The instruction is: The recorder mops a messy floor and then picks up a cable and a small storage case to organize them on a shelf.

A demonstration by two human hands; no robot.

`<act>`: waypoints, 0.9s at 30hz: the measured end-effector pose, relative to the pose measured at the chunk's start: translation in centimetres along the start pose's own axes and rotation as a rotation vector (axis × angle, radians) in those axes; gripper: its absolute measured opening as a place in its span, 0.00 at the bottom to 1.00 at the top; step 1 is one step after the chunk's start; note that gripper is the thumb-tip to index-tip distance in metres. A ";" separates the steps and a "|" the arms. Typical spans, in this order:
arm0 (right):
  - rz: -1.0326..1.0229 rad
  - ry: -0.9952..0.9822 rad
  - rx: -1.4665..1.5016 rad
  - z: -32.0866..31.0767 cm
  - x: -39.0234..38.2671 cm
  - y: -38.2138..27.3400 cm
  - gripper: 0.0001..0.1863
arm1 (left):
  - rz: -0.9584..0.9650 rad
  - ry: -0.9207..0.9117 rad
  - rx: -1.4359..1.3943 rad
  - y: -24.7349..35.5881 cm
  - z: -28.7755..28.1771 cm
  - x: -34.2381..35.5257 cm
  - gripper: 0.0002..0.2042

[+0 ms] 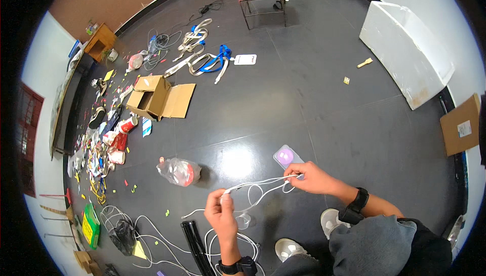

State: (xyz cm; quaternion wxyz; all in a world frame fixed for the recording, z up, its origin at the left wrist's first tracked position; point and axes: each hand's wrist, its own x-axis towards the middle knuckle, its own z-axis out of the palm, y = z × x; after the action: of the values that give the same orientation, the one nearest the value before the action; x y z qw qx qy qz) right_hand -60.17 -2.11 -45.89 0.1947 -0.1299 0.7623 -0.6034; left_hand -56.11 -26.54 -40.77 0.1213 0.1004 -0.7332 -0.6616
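The left hand (221,212) and the right hand (311,177) both hold one white cord (253,183), which is folded in several strands. In the left hand, the thumb and the first finger pinch the strands together near their tips. In the right hand, the fingers are also closed on the cord, with the thumb pressed near the first finger. The cord is in the space between the two grips; a few strands go almost straight across, and a loop hangs under them. One thin end reaches out to the left of the left grip.

Just beyond the right grip there is a flat clear case (285,155) with a purple round patch; whether the hand touches it, I cannot tell. Close to the right of the left hand, on the floor, is a clear cup (244,221). Beyond the left grip and to its left lies a clear plastic bag (174,171) with something red inside. Nearer to the body than the left grip are two black bars (196,248), side by side, and a white coil (253,243) around the left forearm's place on the floor; if it joins the held cord, I cannot tell. Well apart, beyond the left grip, an open cardboard box (178,101) lies beside scattered litter (98,152).
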 end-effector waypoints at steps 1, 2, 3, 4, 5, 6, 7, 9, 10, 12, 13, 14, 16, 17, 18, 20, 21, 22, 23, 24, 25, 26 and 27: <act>0.004 0.007 0.007 -0.1 -0.1 0.0 0.06 | -0.016 0.035 -0.067 0.0 -0.5 0.2 0.04; 0.008 0.013 0.014 -0.1 -0.2 0.0 0.07 | 0.003 0.054 -0.099 0.0 -0.7 0.3 0.04; 0.010 0.018 0.017 -0.1 -0.3 0.1 0.07 | 0.001 0.048 -0.097 0.2 -1.0 0.4 0.04; -0.007 0.041 0.039 0.0 -0.3 0.2 0.07 | 0.023 0.073 -0.091 0.4 -1.2 0.3 0.04; -0.025 0.064 0.060 0.1 -0.3 0.2 0.07 | 0.045 0.100 -0.085 0.7 -1.5 0.2 0.04; -0.024 0.060 0.062 0.0 -0.3 0.3 0.07 | 0.083 0.112 -0.041 1.0 -1.6 0.2 0.05; -0.008 0.052 0.055 -0.4 -0.3 0.4 0.07 | 0.079 0.110 -0.040 1.3 -1.8 0.1 0.05; 0.012 0.043 0.049 -0.9 -0.3 0.5 0.07 | 0.124 0.114 -0.057 1.7 -2.3 0.1 0.07; 0.021 0.044 0.059 -1.0 -0.3 0.5 0.07 | 0.140 0.137 -0.054 1.6 -2.8 0.1 0.07; -0.033 0.070 0.057 -1.0 -0.1 1.0 0.07 | 0.151 0.153 -0.120 2.0 -3.4 0.0 0.07; -0.030 0.070 0.059 -1.1 -0.1 0.9 0.07 | 0.168 0.164 -0.197 2.2 -3.6 -0.1 0.07; -0.018 0.043 0.095 -1.2 -0.1 0.8 0.07 | 0.165 0.162 -0.196 2.5 -3.7 -0.1 0.07; -0.003 0.016 0.134 -1.6 -0.2 0.4 0.07 | 0.163 0.206 -0.272 3.0 -3.9 -0.1 0.07; 0.066 -0.008 0.130 -1.8 -0.2 0.2 0.07 | 0.162 0.228 -0.310 3.2 -4.0 -0.1 0.07; 0.135 -0.032 0.126 -1.9 -0.2 0.2 0.07 | 0.171 0.239 -0.291 3.3 -4.2 0.0 0.07; 0.164 -0.033 0.163 -2.2 -0.4 0.7 0.07 | 0.150 0.269 -0.311 3.4 -4.5 0.3 0.08; 0.190 -0.038 0.198 -2.3 -0.6 1.1 0.07 | 0.131 0.303 -0.332 3.4 -4.6 0.4 0.08; 0.191 -0.037 0.201 -2.3 -0.6 1.5 0.07 | 0.130 0.302 -0.330 3.5 -4.5 0.3 0.08; 0.148 -0.037 0.245 -2.3 -0.6 2.0 0.07 | 0.116 0.305 -0.339 3.5 -4.4 0.3 0.08; 0.106 -0.036 0.289 -2.3 -0.6 2.4 0.07 | 0.101 0.307 -0.348 3.5 -4.3 0.3 0.08; 0.107 -0.034 0.291 -2.4 -0.6 2.8 0.07 | 0.100 0.305 -0.347 3.4 -4.3 0.3 0.08; 0.140 -0.021 0.316 -2.5 -0.6 3.3 0.07 | 0.101 0.273 -0.315 3.3 -4.4 0.2 0.08; 0.173 -0.009 0.342 -2.6 -0.6 3.5 0.07 | 0.103 0.241 -0.282 3.1 -4.5 0.2 0.07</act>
State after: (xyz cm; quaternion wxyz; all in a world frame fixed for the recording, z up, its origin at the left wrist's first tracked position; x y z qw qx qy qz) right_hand -60.66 1.29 -48.71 0.2687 -0.0315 0.6562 -0.7044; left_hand -54.86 -30.55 -37.21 0.2547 0.1233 -0.6176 -0.7338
